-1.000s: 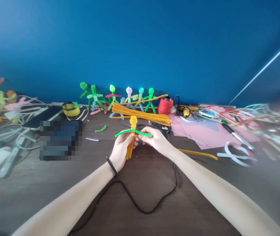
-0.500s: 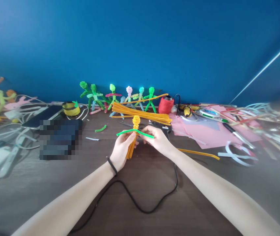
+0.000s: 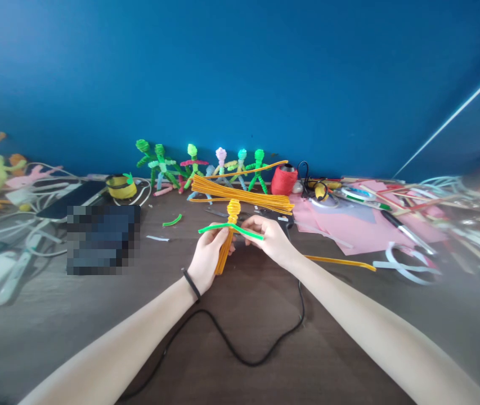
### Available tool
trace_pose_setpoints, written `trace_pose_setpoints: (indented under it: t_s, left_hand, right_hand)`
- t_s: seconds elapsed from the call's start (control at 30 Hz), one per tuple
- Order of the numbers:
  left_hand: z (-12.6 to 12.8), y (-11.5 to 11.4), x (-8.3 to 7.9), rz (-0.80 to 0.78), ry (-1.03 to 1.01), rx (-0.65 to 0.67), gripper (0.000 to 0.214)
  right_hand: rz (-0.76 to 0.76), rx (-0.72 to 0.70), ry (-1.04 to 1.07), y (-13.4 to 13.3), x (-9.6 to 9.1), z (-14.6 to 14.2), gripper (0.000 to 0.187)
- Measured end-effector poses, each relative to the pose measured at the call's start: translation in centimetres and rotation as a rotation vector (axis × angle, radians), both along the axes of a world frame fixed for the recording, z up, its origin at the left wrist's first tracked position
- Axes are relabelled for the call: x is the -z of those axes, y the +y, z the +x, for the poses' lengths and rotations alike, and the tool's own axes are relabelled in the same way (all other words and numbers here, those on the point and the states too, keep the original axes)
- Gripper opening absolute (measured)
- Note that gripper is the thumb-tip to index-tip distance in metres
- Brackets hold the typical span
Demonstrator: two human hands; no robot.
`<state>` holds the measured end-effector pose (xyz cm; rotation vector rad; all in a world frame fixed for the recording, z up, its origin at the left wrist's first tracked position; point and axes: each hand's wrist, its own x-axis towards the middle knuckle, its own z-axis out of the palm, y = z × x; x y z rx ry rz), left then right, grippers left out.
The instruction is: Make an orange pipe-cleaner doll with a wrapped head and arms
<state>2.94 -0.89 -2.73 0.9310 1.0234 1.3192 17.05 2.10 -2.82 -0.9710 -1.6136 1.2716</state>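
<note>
My left hand (image 3: 208, 254) is closed around an orange pipe cleaner figure (image 3: 233, 209), which has a coiled round head on top and straight strands hanging below the fingers. A green pipe cleaner (image 3: 214, 227) lies crosswise just under the head, its two ends slanting down to the sides. The left thumb presses where it meets the orange strands. My right hand (image 3: 270, 241) is closed, with curled fingers at the green pipe cleaner's right part; the fingertips are partly hidden behind it.
Behind stands an orange pipe cleaner bundle (image 3: 243, 194), with several small figures (image 3: 259, 163) against the blue wall. Red string (image 3: 284, 180), pink paper (image 3: 324, 222) and a marker (image 3: 408, 232) lie right. A phone (image 3: 73, 199) and dark blurred object (image 3: 104, 239) lie left; a black cord (image 3: 248, 363) crosses in front.
Both hands stay almost in place. The orange figure and the green pipe cleaner shift very slightly, the view barely moving.
</note>
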Motion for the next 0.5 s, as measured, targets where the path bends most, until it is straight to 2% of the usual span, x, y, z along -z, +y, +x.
trace_pose_setpoints:
  t_s: [0.5]
  left_hand:
    - [-0.66, 0.12, 0.16, -0.005, -0.107, 0.129, 0.01]
  right_hand:
    - [-0.041, -0.055, 0.007, -0.1, -0.94, 0.38, 0.021]
